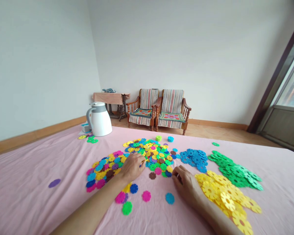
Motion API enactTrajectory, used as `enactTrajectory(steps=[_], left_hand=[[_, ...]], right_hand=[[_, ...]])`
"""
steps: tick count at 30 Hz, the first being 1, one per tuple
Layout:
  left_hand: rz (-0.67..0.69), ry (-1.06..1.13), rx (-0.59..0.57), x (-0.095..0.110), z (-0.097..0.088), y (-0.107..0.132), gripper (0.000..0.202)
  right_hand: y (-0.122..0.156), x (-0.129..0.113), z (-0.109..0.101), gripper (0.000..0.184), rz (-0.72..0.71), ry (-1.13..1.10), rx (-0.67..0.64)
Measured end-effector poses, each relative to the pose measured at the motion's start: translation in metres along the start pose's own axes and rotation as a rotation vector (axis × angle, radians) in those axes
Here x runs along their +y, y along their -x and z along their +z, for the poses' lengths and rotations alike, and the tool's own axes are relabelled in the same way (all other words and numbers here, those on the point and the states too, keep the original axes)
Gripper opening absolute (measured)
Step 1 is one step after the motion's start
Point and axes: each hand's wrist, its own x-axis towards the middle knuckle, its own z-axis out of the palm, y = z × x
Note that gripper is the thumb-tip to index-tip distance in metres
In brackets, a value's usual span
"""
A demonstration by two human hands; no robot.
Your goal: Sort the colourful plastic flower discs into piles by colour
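My left hand (pixel 134 165) is over the front of a mixed heap of small plastic snowflake discs (pixel 159 153), with a yellow snowflake disc (pixel 145 160) pinched edge-on between thumb and fingers. My right hand (pixel 186 182) rests on the cloth at the heap's right front, fingers curled in; whatever they may hold is hidden. Just right of it spreads a pile of yellow discs (pixel 222 192). Behind that lie a blue pile (pixel 194 158) and a green pile (pixel 237 171). Another mixed heap (pixel 105 168) extends left of my left hand.
A pink cloth (pixel 26 195) covers the table. Loose discs lie in front, among them a pink disc (pixel 146 195) and a light blue disc (pixel 170 198). A white jug (pixel 101 120) stands at the back left. Two wooden armchairs (pixel 171 107) are beyond the table.
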Motion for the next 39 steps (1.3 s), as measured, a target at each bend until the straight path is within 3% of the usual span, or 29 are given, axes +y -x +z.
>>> enactTrajectory(steps=[5, 11, 15, 18, 21, 26, 29, 34, 39], left_hand=[[0.076, 0.193, 0.095, 0.020, -0.008, 0.005, 0.022], [0.069, 0.452, -0.019, 0.053, -0.011, 0.012, 0.017], [0.060, 0.526, -0.046, 0.056, -0.011, 0.014, 0.016], [0.037, 0.475, -0.041, 0.046, -0.008, 0.013, 0.017], [0.005, 0.364, 0.015, 0.032, 0.000, 0.009, 0.017], [0.038, 0.193, 0.018, 0.018, 0.018, 0.005, 0.042], [0.057, 0.121, -0.048, 0.017, 0.024, 0.005, 0.046], [0.057, 0.113, -0.053, 0.021, 0.023, 0.006, 0.035], [0.037, 0.196, -0.033, 0.023, 0.019, 0.003, 0.016]], right_hand=[[-0.001, -0.007, -0.004, 0.017, 0.019, -0.058, -0.011], [0.002, -0.037, 0.000, 0.010, 0.058, -0.374, -0.023], [0.000, -0.044, 0.001, 0.016, 0.078, -0.432, -0.029], [-0.008, -0.035, -0.020, 0.021, 0.098, -0.321, 0.039], [-0.014, -0.015, -0.058, 0.024, 0.127, -0.164, 0.037], [0.000, 0.034, -0.115, 0.022, 0.150, 0.015, -0.305], [0.010, 0.056, -0.129, 0.017, 0.212, 0.063, -0.356], [0.003, 0.049, -0.123, 0.022, 0.218, 0.125, -0.257], [-0.006, 0.028, -0.088, 0.021, 0.120, 0.106, -0.174]])
